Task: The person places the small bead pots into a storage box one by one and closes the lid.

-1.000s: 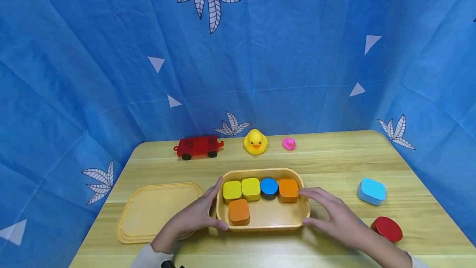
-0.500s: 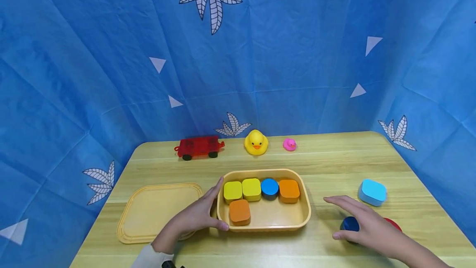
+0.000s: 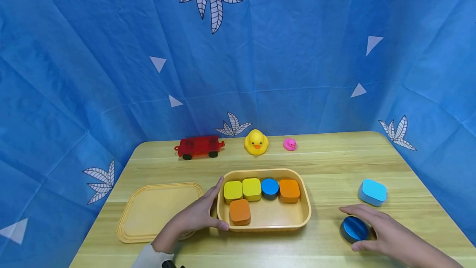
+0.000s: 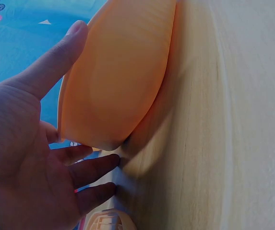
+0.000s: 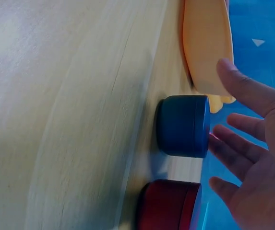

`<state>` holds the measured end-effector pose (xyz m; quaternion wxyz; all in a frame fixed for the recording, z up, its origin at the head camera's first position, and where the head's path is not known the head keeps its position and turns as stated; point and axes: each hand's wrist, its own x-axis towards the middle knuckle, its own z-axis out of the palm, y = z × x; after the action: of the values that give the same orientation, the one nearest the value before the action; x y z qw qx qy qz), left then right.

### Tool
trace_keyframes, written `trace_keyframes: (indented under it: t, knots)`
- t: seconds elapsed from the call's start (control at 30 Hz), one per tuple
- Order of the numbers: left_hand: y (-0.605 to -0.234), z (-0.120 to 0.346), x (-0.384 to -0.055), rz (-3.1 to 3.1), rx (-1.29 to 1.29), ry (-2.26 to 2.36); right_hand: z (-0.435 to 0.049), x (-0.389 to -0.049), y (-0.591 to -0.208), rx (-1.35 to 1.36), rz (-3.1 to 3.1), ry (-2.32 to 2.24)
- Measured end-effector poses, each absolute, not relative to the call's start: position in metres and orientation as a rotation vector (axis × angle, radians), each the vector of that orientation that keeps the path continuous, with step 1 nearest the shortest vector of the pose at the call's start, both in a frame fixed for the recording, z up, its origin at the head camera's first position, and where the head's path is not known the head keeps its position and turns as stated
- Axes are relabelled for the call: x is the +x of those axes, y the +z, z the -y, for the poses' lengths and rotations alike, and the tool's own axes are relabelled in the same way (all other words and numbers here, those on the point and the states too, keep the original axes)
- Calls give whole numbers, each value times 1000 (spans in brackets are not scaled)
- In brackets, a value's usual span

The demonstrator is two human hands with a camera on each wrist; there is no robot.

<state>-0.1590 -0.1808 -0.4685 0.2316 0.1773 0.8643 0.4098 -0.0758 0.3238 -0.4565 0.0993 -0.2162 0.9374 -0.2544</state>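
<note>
And here's the right hand [image 3: 388, 230], thumb and fingers spread about the dark blue cylinder [image 3: 353, 231], upright on the wooden table [image 3: 334, 152] to the right of the peach box [image 3: 273, 214]; whether any fingertip touches it, I can't tell. It's glossy, probably light and stiff, perhaps a touch slippery, so the surest hold looks like thumb against fingers across the round side, below that seam. Over at the box's left end, the left hand [image 3: 197, 215] is spread along the rim, pinching nothing.
</note>
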Motion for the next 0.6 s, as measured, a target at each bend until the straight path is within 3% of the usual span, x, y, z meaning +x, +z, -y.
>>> trace_keyframes:
  t: [0.6]
  knots:
    - [-469,181,-159,-2382,510,1120,-336,-77,-459,-709,-2746,-637]
